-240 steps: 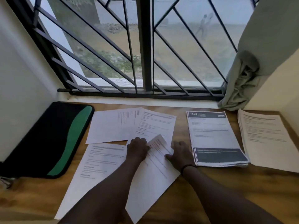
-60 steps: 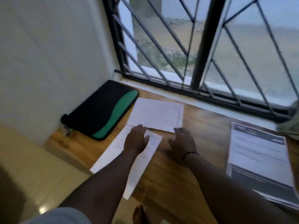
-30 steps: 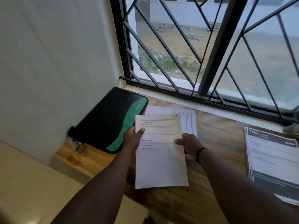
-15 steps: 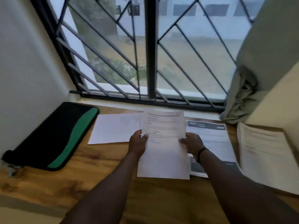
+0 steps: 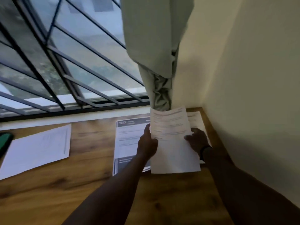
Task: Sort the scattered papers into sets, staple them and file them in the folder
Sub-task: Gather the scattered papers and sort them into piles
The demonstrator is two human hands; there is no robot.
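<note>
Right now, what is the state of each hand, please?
Left hand: holding the left edge of the white printed paper sheet.
Right hand: holding the right edge of the same sheet.

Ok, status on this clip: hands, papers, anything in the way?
Both hands, left and right, hold one sheet up. Below it, the stack by the wall. Curtain hangs close behind.

White sheet [image 5: 173, 153] in both hands' [image 5: 146, 143] grip
</note>
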